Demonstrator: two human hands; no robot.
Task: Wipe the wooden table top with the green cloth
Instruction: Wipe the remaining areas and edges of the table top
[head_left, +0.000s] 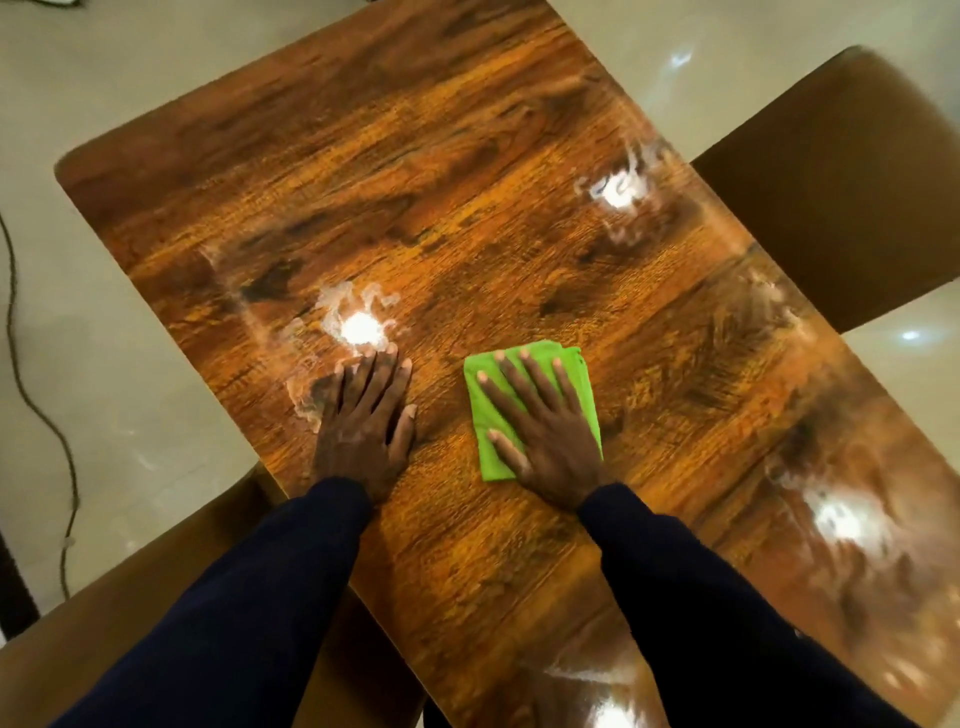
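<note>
The table (467, 208) is glossy orange-brown wood with dark streaked grain and darker knot-like patches, broken by bright white glare spots ringed with pale, cloudy smears. The cloth (582, 379) is a plain, vivid lime green with no pattern. Both sleeves (260, 597) are dark navy. The floor (104, 338) is pale cream and shiny. A chair (841, 197) is plain dark brown. A thin dark cable (31, 405) crosses the floor.
</note>
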